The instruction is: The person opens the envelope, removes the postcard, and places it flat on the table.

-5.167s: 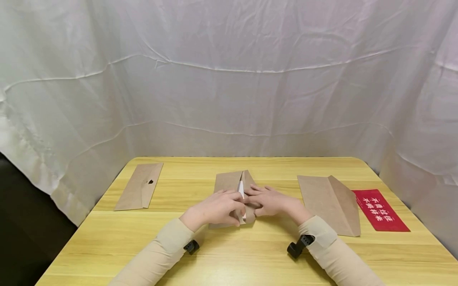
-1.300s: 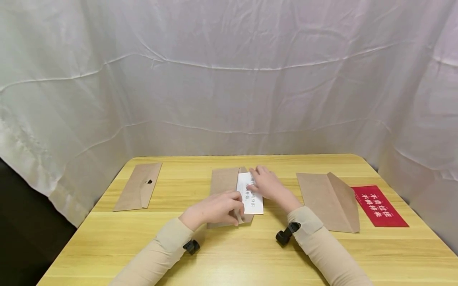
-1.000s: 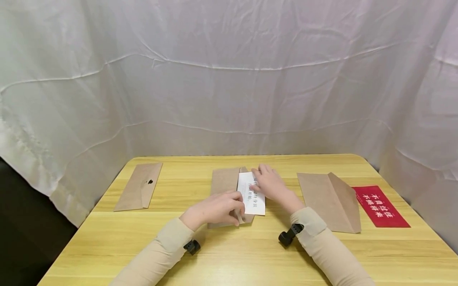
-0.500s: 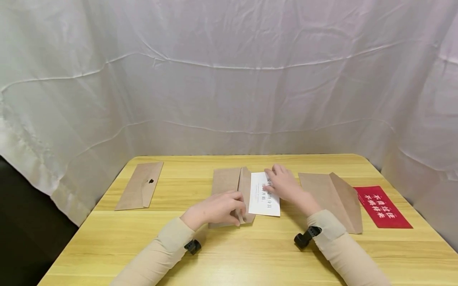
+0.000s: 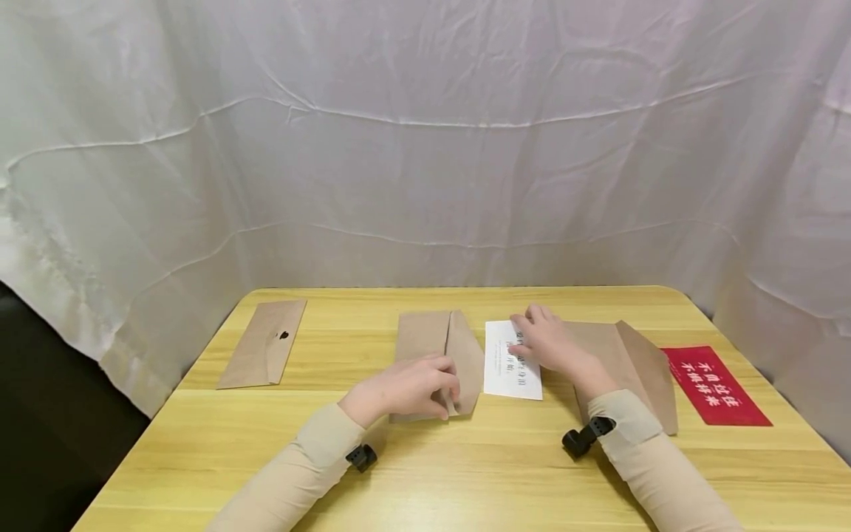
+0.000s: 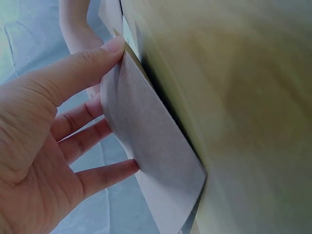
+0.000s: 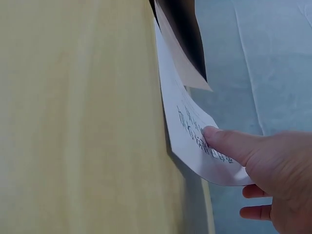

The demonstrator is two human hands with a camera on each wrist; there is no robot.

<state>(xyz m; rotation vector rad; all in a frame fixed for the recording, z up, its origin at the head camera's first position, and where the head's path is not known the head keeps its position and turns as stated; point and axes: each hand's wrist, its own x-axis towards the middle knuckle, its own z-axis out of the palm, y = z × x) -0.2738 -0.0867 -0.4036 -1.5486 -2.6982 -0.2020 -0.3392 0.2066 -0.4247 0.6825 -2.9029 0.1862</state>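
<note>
In the head view, my left hand lies over the near part of a brown paper envelope whose flap is spread to the right. The left wrist view shows thumb and fingers pinching the edge of that envelope. To the right of the flap, my right hand holds a white card printed with dark Chinese characters. Seen from the right wrist, the thumb presses on the printed face of the card, which bends upward at the held end. The fingers beneath it are partly hidden.
A second brown envelope, flap spread, lies under my right forearm. Beyond it, a red card with white characters sits at the right. A closed brown envelope with a black mark lies at the left of the wooden table.
My right hand has drawn the white card rightward out of the middle envelope, and a gap now shows between card and flap. My left hand has stayed on the envelope.
</note>
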